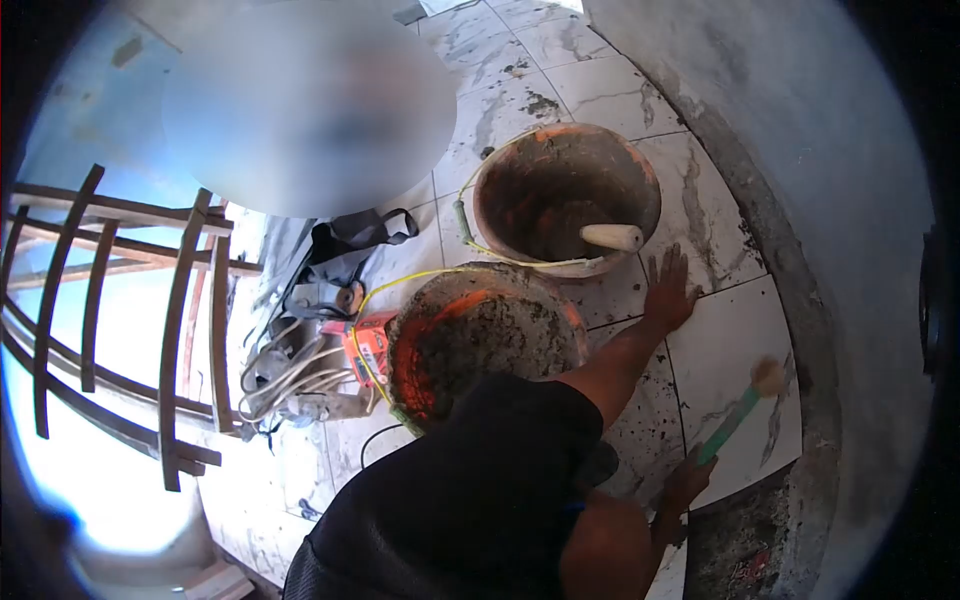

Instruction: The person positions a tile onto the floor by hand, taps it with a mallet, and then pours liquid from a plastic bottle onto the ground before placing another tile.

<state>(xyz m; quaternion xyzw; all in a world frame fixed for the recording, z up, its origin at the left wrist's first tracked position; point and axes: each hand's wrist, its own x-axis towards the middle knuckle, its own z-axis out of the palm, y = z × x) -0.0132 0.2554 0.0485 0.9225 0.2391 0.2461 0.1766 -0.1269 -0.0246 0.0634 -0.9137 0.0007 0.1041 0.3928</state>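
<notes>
My left hand (pixel 673 292) lies flat on a white marbled tile (pixel 715 340), fingers spread, beside the bucket (pixel 640 190) that has a pale rounded handle (pixel 610 236) showing inside it. Lower down, my right hand (pixel 686 482) grips the green handle of a mallet (pixel 735 420). The mallet's light brown head (pixel 767 377) is over or on the tile near its right side; contact cannot be made out. Left of my outstretched arm stands a second bucket (pixel 403 350), holding grey, lumpy mortar (pixel 490 335).
A wall (pixel 850 200) curves along the right, with a rough strip (pixel 800 260) at its foot. Bare rough ground (pixel 740 530) borders the tile below. At left are a red tool (pixel 370 345), coiled cables (pixel 290 375) and a wooden frame (pixel 180 330). A blurred area covers the top.
</notes>
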